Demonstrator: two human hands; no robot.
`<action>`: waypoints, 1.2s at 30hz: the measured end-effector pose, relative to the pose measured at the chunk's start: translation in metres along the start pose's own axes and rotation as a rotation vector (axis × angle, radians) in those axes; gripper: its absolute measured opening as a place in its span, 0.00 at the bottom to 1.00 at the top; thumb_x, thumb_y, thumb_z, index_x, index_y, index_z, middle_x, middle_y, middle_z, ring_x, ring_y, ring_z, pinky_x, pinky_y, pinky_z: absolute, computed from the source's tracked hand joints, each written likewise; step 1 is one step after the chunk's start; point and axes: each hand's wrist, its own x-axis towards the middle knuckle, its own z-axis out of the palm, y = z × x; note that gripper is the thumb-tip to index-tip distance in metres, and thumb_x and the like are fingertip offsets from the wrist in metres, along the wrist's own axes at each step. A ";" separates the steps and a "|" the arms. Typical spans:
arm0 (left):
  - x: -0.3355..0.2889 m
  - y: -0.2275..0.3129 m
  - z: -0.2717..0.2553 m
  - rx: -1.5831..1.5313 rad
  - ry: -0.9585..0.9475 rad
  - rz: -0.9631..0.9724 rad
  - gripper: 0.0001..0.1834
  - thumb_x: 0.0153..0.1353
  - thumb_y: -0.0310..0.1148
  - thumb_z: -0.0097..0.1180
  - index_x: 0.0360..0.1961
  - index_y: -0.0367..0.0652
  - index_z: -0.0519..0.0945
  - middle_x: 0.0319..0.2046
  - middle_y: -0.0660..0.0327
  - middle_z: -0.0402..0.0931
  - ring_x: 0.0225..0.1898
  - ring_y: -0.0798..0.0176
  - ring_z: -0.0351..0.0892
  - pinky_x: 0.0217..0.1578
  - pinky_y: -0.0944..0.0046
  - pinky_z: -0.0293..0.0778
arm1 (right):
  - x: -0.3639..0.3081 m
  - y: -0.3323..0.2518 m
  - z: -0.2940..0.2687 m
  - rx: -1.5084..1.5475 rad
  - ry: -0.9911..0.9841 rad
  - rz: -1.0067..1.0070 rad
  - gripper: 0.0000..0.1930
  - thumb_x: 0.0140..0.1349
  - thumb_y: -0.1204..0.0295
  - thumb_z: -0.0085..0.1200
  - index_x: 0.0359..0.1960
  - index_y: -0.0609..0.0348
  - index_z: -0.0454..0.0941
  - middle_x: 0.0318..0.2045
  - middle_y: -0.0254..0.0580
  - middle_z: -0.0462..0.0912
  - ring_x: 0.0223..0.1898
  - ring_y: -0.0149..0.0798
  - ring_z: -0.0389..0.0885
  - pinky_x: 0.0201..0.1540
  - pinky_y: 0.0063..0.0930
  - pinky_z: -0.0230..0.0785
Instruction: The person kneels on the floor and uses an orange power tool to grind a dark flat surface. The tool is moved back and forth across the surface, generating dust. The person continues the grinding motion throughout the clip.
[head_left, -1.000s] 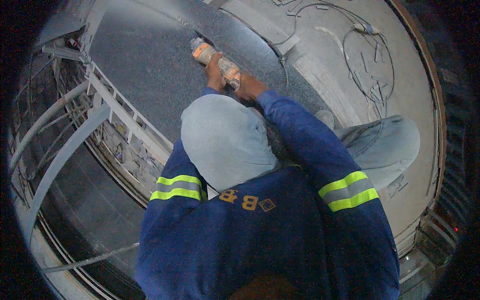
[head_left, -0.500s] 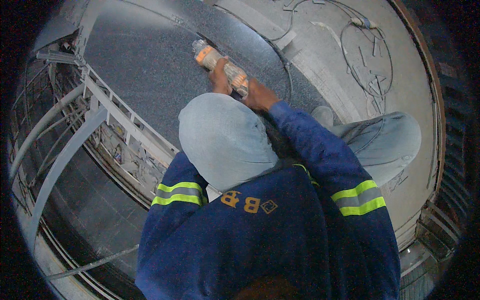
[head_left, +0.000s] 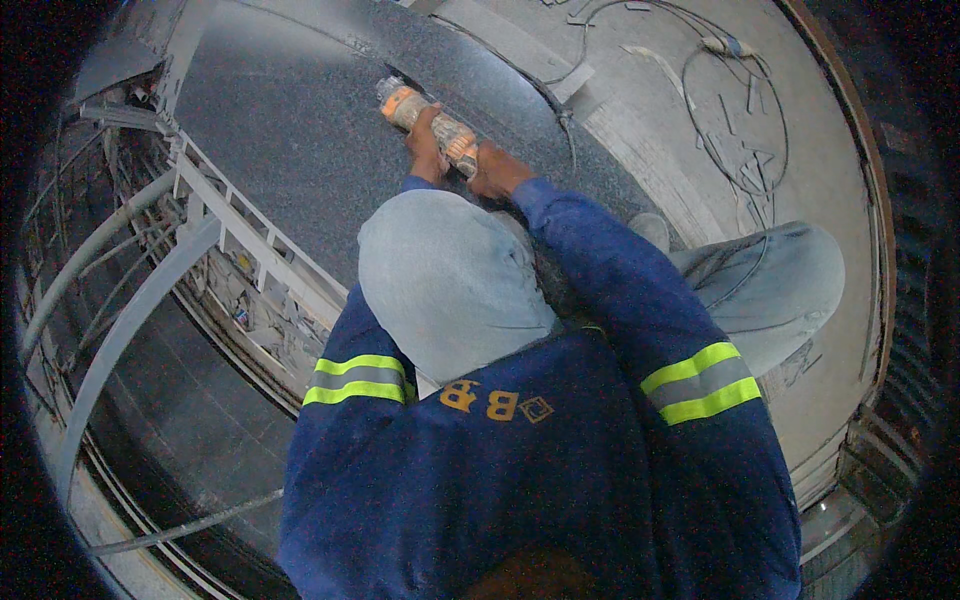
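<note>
Left hand (head_left: 424, 155) grasps tool (head_left: 452, 134) mid-body | right hand (head_left: 500, 172) grasps its rear | dark surface (head_left: 290, 150) beneath tool | looks rigid, heavyish, perhaps dust-slick; best held by body and rear

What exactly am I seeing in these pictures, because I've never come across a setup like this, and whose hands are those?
There's no robot here: a person works with two bare hands. A fisheye camera on the person's head looks down, so straight edges bend and the corners go dark. The big blue shape is the person's own jacket, with a bent knee in front. Beyond it, the left hand grips the middle of a dusty orange-and-grey power tool, and the right hand holds its near end. The tool is over a dark speckled surface. To the right, a looped cable and thin scraps lie on a pale floor.
</note>
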 end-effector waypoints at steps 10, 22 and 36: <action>-0.053 -0.017 0.019 -0.061 0.064 0.057 0.18 0.51 0.35 0.63 0.40 0.39 0.74 0.29 0.59 0.74 0.28 0.57 0.78 0.31 0.53 0.77 | -0.043 0.016 0.007 0.037 0.011 0.055 0.38 0.48 0.55 0.65 0.51 0.71 0.63 0.45 0.69 0.78 0.49 0.62 0.78 0.50 0.48 0.71; -0.011 -0.014 0.000 -0.091 0.013 0.052 0.19 0.51 0.35 0.62 0.40 0.36 0.73 0.30 0.57 0.74 0.30 0.55 0.79 0.32 0.52 0.78 | -0.005 0.015 0.010 0.036 -0.047 0.007 0.35 0.46 0.62 0.67 0.50 0.74 0.64 0.41 0.67 0.80 0.46 0.60 0.80 0.45 0.45 0.73; -0.040 -0.023 0.010 -0.071 0.065 0.000 0.20 0.49 0.36 0.64 0.40 0.35 0.75 0.30 0.57 0.75 0.29 0.56 0.79 0.33 0.54 0.77 | -0.049 0.009 -0.006 0.012 -0.025 0.062 0.36 0.47 0.56 0.68 0.50 0.68 0.65 0.45 0.65 0.79 0.49 0.59 0.79 0.48 0.45 0.73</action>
